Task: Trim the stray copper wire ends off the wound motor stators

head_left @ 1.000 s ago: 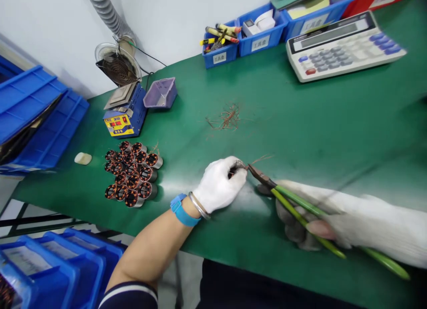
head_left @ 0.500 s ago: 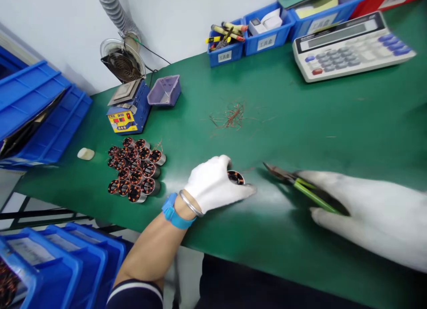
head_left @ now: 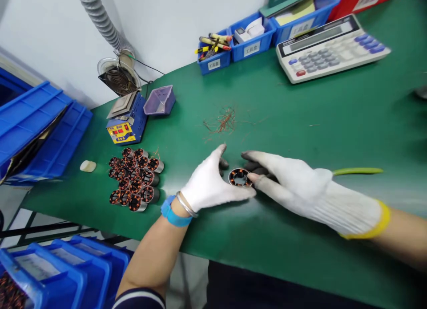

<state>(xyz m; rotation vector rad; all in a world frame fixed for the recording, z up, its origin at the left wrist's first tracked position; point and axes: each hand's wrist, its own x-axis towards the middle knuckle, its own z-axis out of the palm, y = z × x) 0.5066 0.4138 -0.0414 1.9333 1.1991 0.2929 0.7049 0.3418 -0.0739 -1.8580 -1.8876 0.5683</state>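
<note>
both gloved hands meet around a small copper-wound stator standing on the green mat, near the front edge. the left hand cups it loosely from the left, thumb under its near side; the right hand pinches its right rim with thumb and fingertips while a green-handled tool shows behind the palm, so the grip looks shared and light. the stator could tip or roll toward the near edge, and the tool might snag the fine windings. open mat lies right and far; the cluster of stators sits well left, the wire scraps farther back.
</note>
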